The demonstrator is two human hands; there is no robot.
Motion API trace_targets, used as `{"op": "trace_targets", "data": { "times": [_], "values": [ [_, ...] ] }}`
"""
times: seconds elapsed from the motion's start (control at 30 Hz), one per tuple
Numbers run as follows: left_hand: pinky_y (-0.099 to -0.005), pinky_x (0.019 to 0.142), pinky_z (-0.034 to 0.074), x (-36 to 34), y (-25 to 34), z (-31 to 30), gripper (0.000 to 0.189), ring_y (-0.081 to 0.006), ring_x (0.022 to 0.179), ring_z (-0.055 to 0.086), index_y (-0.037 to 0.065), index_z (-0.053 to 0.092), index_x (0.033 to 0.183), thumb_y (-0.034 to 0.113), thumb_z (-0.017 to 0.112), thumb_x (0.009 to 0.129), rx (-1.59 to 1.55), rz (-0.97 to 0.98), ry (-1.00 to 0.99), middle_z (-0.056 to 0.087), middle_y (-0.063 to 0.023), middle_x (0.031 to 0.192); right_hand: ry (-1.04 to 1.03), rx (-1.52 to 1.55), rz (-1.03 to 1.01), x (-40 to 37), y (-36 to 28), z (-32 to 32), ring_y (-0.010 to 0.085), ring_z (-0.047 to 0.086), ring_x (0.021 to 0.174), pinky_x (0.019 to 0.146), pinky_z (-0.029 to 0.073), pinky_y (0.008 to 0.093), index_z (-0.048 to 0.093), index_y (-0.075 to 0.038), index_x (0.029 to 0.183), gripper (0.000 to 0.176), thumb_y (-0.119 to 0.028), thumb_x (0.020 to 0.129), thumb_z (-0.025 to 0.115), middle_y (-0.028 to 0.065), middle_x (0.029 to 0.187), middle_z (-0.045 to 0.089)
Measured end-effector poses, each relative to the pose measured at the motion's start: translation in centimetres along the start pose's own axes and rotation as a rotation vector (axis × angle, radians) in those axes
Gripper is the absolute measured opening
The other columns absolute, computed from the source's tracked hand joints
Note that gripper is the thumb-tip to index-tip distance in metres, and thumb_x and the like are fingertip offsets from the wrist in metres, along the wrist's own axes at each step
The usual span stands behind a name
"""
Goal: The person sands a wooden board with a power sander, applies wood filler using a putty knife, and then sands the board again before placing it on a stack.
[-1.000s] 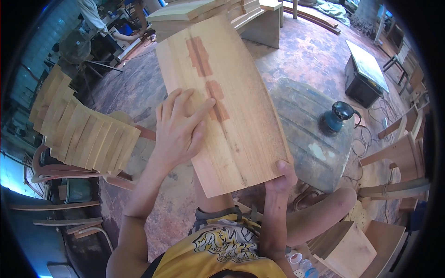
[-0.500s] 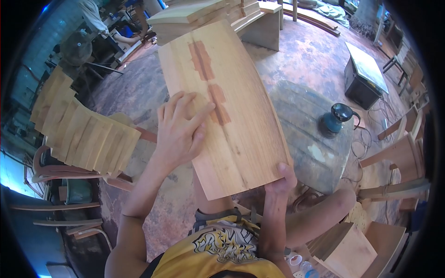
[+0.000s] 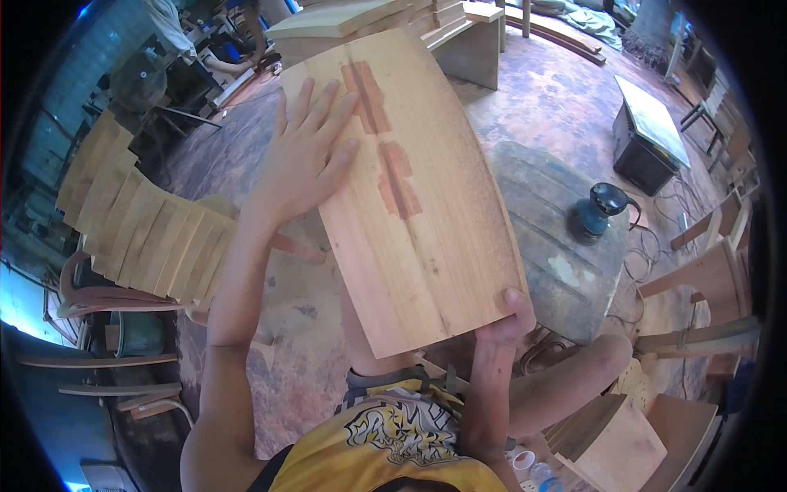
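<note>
A pale wooden board [image 3: 459, 197] with a curved right edge is tilted up in front of me. Two reddish-brown patches run along a dark crack line in its upper half. My left hand [image 3: 307, 160] lies flat on the board's upper left part, fingers spread, left of the patches. At the lower right corner my right hand [image 3: 507, 320] grips the board, its thumb on the top face and its other fingers hidden underneath.
A stack of similar boards [image 3: 156, 238] rests on a chair at left, more wood [image 3: 344, 25] behind. Right of the board, a blue power sander [image 3: 602, 209] stands on a worn table [image 3: 533, 189]. A black box [image 3: 648, 139] stands farther back. Another person's arm [image 3: 234, 66] shows at upper left.
My left hand has slid up and left across the board, from beside the lower patch toward the upper left edge. The board has shifted slightly right; my right hand keeps its corner grip.
</note>
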State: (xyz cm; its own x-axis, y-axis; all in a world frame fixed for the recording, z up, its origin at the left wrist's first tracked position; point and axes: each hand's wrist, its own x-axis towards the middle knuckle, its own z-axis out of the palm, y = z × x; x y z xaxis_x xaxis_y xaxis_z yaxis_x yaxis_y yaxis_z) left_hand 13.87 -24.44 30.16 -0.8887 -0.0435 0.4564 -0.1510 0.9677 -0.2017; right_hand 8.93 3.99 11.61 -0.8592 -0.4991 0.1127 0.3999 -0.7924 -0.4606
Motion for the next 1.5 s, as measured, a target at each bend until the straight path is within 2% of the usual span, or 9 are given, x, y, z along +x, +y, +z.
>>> {"op": "trace_targets", "data": {
  "times": [0.1, 0.17, 0.2, 0.27, 0.47, 0.67, 0.83, 0.9, 1.5],
  "values": [
    [-0.0513, 0.125, 0.014, 0.5, 0.7, -0.6, 0.054, -0.0393, 0.151, 0.025, 0.011, 0.046, 0.151, 0.025, 0.047, 0.099, 0.009, 0.085, -0.025, 0.038, -0.0189, 0.159, 0.022, 0.000, -0.002, -0.2, -0.3, 0.0, 0.0392, 0.057, 0.126, 0.109, 0.046, 0.0439, 0.036, 0.013, 0.145, 0.091, -0.027, 0.070, 0.067, 0.0301, 0.139, 0.052],
    [-0.0478, 0.122, 0.027, 0.1, 1.3, -0.7, 0.049, -0.0389, 0.145, 0.037, 0.009, 0.053, 0.144, 0.016, 0.050, 0.095, -0.198, 0.088, 0.019, 0.047, -0.0202, 0.152, 0.030, -0.008, -0.016, -0.3, -0.6, 0.0, 0.0378, 0.058, 0.124, 0.107, 0.047, 0.0427, 0.037, 0.016, 0.143, 0.091, -0.028, 0.070, 0.070, 0.0304, 0.137, 0.054],
    [-0.0478, 0.122, 0.027, 0.1, 1.2, -0.6, 0.049, -0.0389, 0.145, 0.037, 0.009, 0.053, 0.144, 0.016, 0.050, 0.095, -0.199, 0.089, 0.017, 0.047, -0.0202, 0.152, 0.037, -0.014, -0.028, -0.4, -0.8, 0.0, 0.0363, 0.060, 0.122, 0.105, 0.048, 0.0415, 0.039, 0.019, 0.141, 0.092, -0.029, 0.070, 0.072, 0.0308, 0.136, 0.055],
    [-0.0455, 0.116, 0.038, 0.2, 1.1, -0.5, 0.046, -0.0400, 0.140, 0.045, 0.007, 0.060, 0.136, 0.008, 0.051, 0.091, -0.185, 0.145, 0.093, 0.052, -0.0210, 0.147, 0.039, -0.019, -0.030, -0.4, -0.9, 0.0, 0.0368, 0.060, 0.122, 0.104, 0.048, 0.0415, 0.038, 0.019, 0.141, 0.092, -0.029, 0.070, 0.072, 0.0314, 0.135, 0.055],
    [-0.0459, 0.114, 0.041, 0.3, 1.3, -0.6, 0.040, -0.0398, 0.137, 0.050, 0.006, 0.069, 0.123, 0.001, 0.054, 0.086, -0.248, 0.137, 0.122, 0.058, -0.0217, 0.141, 0.043, -0.024, -0.032, -0.7, -0.8, 0.7, 0.0394, 0.059, 0.123, 0.105, 0.048, 0.0431, 0.036, 0.018, 0.143, 0.093, -0.028, 0.069, 0.070, 0.0328, 0.136, 0.053],
    [-0.0466, 0.104, 0.050, -0.2, 0.0, 0.4, 0.041, -0.0398, 0.128, 0.057, 0.010, 0.071, 0.119, 0.004, 0.059, 0.080, -0.261, 0.209, 0.211, 0.063, -0.0187, 0.134, 0.032, -0.037, -0.012, -0.7, -1.0, 0.8, 0.0401, 0.057, 0.125, 0.107, 0.047, 0.0444, 0.037, 0.015, 0.144, 0.092, -0.029, 0.069, 0.067, 0.0317, 0.137, 0.053],
    [-0.0459, 0.102, 0.051, 0.0, 1.3, -0.7, 0.042, -0.0369, 0.124, 0.060, 0.010, 0.072, 0.116, 0.002, 0.058, 0.078, -0.234, 0.182, 0.224, 0.065, -0.0176, 0.129, 0.021, -0.051, -0.014, -0.8, -1.3, 0.9, 0.0396, 0.057, 0.125, 0.107, 0.047, 0.0439, 0.038, 0.015, 0.144, 0.092, -0.029, 0.069, 0.067, 0.0317, 0.137, 0.053],
    [-0.0456, 0.101, 0.051, 0.1, 1.7, -1.3, 0.042, -0.0362, 0.121, 0.062, 0.010, 0.072, 0.116, 0.002, 0.058, 0.077, -0.193, 0.207, 0.202, 0.065, -0.0172, 0.127, 0.020, -0.032, -0.075, -0.8, -1.2, 0.9, 0.0373, 0.062, 0.119, 0.102, 0.049, 0.0412, 0.038, 0.023, 0.139, 0.091, -0.029, 0.072, 0.071, 0.0336, 0.132, 0.056],
    [-0.0395, 0.085, 0.056, 0.3, 1.4, -0.1, 0.041, -0.0299, 0.103, 0.067, 0.012, 0.075, 0.109, -0.001, 0.061, 0.072, -0.126, 0.260, 0.253, 0.067, -0.0105, 0.114, 0.057, -0.056, -0.085, -1.1, -1.4, 1.0, 0.0341, 0.065, 0.113, 0.099, 0.050, 0.0392, 0.045, 0.022, 0.135, 0.089, -0.029, 0.067, 0.071, 0.0317, 0.125, 0.060]
  ]
}}
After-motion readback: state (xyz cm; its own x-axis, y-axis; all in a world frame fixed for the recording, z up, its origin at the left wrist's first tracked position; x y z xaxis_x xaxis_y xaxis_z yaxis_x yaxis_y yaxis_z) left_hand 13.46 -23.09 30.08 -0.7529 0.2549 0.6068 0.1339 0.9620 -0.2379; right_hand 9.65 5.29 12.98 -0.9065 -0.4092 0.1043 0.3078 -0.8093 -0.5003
